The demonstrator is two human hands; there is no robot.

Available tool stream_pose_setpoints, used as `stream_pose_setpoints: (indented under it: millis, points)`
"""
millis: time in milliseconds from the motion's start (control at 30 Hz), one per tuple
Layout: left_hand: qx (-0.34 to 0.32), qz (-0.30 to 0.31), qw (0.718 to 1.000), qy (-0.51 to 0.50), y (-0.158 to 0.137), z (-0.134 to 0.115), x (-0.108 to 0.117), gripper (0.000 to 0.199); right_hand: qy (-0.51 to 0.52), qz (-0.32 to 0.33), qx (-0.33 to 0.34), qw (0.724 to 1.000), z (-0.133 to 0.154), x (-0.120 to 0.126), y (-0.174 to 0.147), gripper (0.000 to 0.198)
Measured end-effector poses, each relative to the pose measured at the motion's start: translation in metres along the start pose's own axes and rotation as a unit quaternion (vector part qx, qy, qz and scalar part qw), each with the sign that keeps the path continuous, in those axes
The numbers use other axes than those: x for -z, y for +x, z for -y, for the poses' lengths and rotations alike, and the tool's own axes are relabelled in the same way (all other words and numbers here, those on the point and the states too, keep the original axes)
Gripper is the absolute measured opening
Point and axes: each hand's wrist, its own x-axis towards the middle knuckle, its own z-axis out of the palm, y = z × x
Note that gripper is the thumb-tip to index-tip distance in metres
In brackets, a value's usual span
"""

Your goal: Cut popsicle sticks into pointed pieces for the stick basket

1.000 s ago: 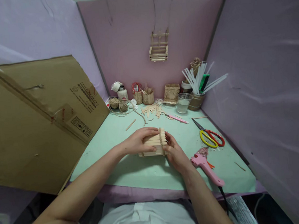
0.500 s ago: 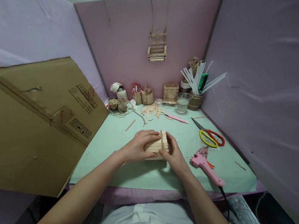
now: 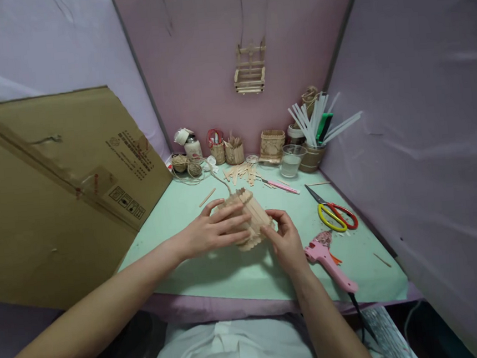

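Tilted in the air above the middle of the table is a small box of pale craft sticks (image 3: 257, 213), with rope-like trim along its edges. My right hand (image 3: 284, 240) pinches its right edge between thumb and fingers. Across its left side lies my left hand (image 3: 215, 230), fingers outstretched and spread, touching the sticks. The box's underside and part of its left side are hidden. To the right of my right hand lies a pink glue gun (image 3: 332, 265). Beyond that rest scissors (image 3: 337, 215) with yellow and red handles.
A cardboard sheet (image 3: 65, 200) leans at the left. Loose sticks (image 3: 240, 173), a pink-handled craft knife (image 3: 281, 186) and a cup of clear liquid (image 3: 291, 163) are towards the back. Twine balls (image 3: 180, 163) sit at back left. A small stick-built hanging piece (image 3: 249, 77) dangles before the back wall.
The craft-stick box has been turned and tilted, and its far end is now higher. My left hand's fingers have spread over its side; my right hand has shifted slightly right.
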Motion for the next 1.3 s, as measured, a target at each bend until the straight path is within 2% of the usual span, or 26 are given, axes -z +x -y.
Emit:
stream_pose_setpoints:
  millis: [100, 200, 333, 367, 433, 500, 533, 567, 633, 700, 767, 867, 967, 1133, 1300]
  points:
    - [0.023, 0.004, 1.0, 0.003, -0.015, 0.002, -0.021, 0.039, -0.04, 0.022, 0.012, 0.999, -0.006, 0.001, -0.003, 0.032]
    - [0.009, -0.004, 1.0, 0.009, -0.031, -0.005, -0.036, 0.035, -0.091, 0.04, 0.015, 0.995, -0.01, 0.004, -0.01, 0.029]
    - [-0.018, -0.1, 0.994, 0.026, -0.047, -0.016, -0.039, 0.038, -0.144, 0.067, 0.0, 0.987, -0.01, 0.011, -0.018, 0.028]
    - [-0.003, -0.135, 0.991, 0.012, -0.049, -0.017, -0.039, 0.042, -0.152, 0.073, -0.001, 0.986, -0.009, 0.013, -0.019, 0.031]
    - [0.075, -0.216, 0.972, -0.055, -0.05, -0.018, -0.04, 0.055, -0.159, 0.084, 0.002, 0.984, -0.003, 0.019, -0.019, 0.044]
    - [0.176, -0.287, 0.927, -0.167, -0.047, -0.016, -0.043, 0.071, -0.157, 0.1, 0.011, 0.982, 0.003, 0.024, -0.016, 0.062]
    - [0.214, -0.3, 0.901, -0.231, -0.044, -0.014, -0.046, 0.082, -0.156, 0.113, 0.015, 0.981, 0.006, 0.027, -0.013, 0.071]
    - [0.24, -0.294, 0.879, -0.29, -0.041, -0.011, -0.049, 0.092, -0.157, 0.13, 0.017, 0.979, 0.007, 0.028, -0.01, 0.08]
    - [0.259, -0.224, 0.861, -0.376, -0.035, -0.006, -0.055, 0.113, -0.171, 0.174, 0.01, 0.97, 0.006, 0.029, -0.004, 0.096]
    - [0.26, -0.145, 0.866, -0.402, -0.029, -0.001, -0.06, 0.125, -0.189, 0.213, -0.005, 0.959, 0.001, 0.026, 0.001, 0.108]
    - [0.243, -0.109, 0.879, -0.395, -0.024, 0.003, -0.063, 0.13, -0.197, 0.229, -0.011, 0.953, -0.006, 0.021, 0.005, 0.114]
    - [0.218, -0.115, 0.887, -0.391, -0.018, 0.007, -0.065, 0.129, -0.193, 0.224, 0.0, 0.955, -0.013, 0.012, 0.007, 0.115]
    - [0.212, -0.13, 0.875, -0.415, -0.014, 0.007, -0.067, 0.119, -0.188, 0.22, 0.012, 0.957, -0.012, 0.006, 0.007, 0.111]
    - [0.235, -0.154, 0.847, -0.451, -0.011, 0.004, -0.069, 0.108, -0.185, 0.217, 0.028, 0.958, -0.009, 0.004, 0.007, 0.109]
    - [0.255, -0.16, 0.845, -0.442, -0.013, 0.001, -0.067, 0.105, -0.188, 0.221, 0.031, 0.956, -0.012, 0.003, 0.007, 0.107]
